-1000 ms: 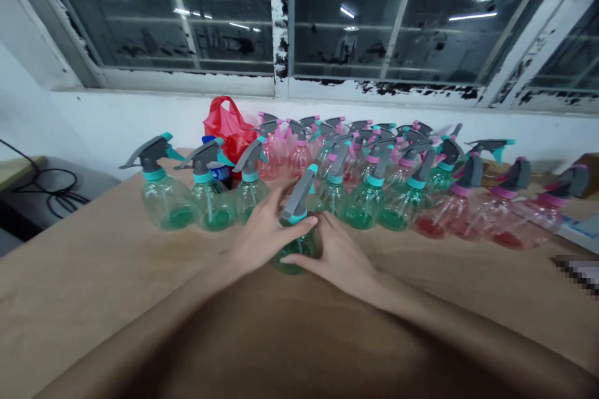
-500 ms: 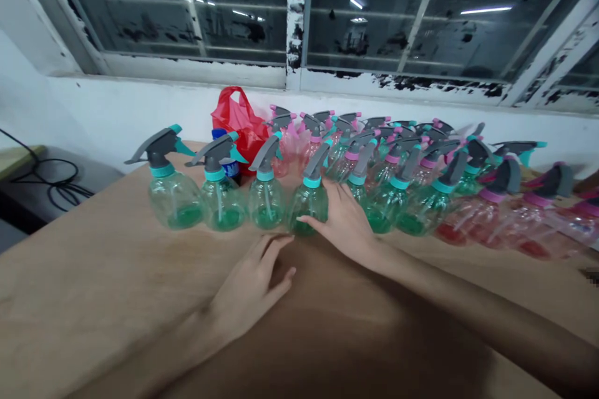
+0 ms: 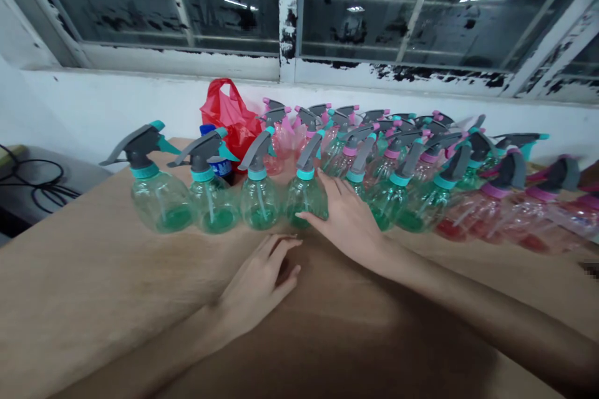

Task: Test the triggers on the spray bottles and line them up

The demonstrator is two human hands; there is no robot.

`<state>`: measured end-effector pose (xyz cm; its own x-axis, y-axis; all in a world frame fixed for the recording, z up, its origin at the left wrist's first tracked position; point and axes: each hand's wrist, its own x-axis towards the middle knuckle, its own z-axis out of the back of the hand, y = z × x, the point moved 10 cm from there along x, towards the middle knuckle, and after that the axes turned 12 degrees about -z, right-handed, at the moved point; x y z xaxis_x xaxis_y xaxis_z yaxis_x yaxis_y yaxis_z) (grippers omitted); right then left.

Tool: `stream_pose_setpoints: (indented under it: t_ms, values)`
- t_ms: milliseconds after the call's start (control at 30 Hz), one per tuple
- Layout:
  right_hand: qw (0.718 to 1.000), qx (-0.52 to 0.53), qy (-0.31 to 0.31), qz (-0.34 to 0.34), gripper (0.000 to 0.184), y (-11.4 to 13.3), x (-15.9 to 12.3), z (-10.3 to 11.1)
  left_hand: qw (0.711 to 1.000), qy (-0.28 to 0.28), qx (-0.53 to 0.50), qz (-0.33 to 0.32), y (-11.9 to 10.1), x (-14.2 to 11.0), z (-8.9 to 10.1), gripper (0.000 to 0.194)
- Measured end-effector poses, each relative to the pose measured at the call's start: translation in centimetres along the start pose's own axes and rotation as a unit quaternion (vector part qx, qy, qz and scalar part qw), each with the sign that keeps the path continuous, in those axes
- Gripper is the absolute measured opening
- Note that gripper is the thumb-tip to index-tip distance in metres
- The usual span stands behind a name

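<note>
A green spray bottle (image 3: 306, 199) with a grey and teal trigger head stands upright in the front row. My right hand (image 3: 349, 218) is around its right side, thumb across the front and fingers partly hidden behind. My left hand (image 3: 259, 280) holds nothing; its fingers are loosely bent and apart, low over the table in front of the row. Left of the held bottle stand three more green bottles, the nearest of them a spray bottle (image 3: 259, 202) beside it. To the right stand further green bottles (image 3: 388, 199) and pink bottles (image 3: 482, 212).
Several more spray bottles (image 3: 346, 115) crowd the back of the wooden table (image 3: 116, 287). A red plastic bag (image 3: 229, 118) and a blue-labelled bottle (image 3: 222, 166) sit behind the left bottles. Black cables (image 3: 51, 184) lie off the table's left side. A window is behind.
The green spray bottle went from between both hands to its place in the row, still with my right hand. My left hand let go and drew back toward me. The view shifted slightly.
</note>
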<state>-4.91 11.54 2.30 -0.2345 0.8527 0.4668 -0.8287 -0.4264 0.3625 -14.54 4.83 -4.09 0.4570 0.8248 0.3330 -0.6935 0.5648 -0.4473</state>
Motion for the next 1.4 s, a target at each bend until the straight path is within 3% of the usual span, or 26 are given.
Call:
stream_pose_setpoints:
  t_ms: [167,333,533,800,967,1133,1400]
  values:
    - [1.000,-0.005,-0.010,-0.001,0.049,-1.8,-2.7,3.4,0.997,-0.016,-0.065,0.023,-1.1,2.3,0.2,0.028]
    - [0.996,-0.049,0.037,-0.071,0.036,-6.0,-5.4,5.0,0.977,-0.127,-0.169,-0.013,-2.8,7.4,1.4,0.032]
    - [0.990,-0.075,0.071,-0.095,0.029,-9.6,-7.9,5.7,0.977,-0.170,-0.130,-0.016,-3.3,12.7,1.0,0.051]
    - [0.986,-0.070,0.103,-0.109,0.027,-11.6,-9.9,5.5,0.980,-0.185,-0.063,0.025,-2.7,15.2,0.3,0.054]
    - [0.985,-0.071,0.113,-0.108,0.029,-12.3,-10.3,6.0,0.989,-0.135,-0.029,0.049,-2.4,15.0,-0.2,0.044]
    - [0.985,-0.045,0.136,-0.100,0.036,-12.9,-10.4,5.9,0.994,-0.096,-0.009,0.053,-4.5,11.7,0.0,0.047]
    - [0.957,0.168,0.221,-0.079,0.082,-10.7,-11.7,2.9,0.997,-0.022,-0.054,0.044,-9.4,5.3,-1.4,0.027]
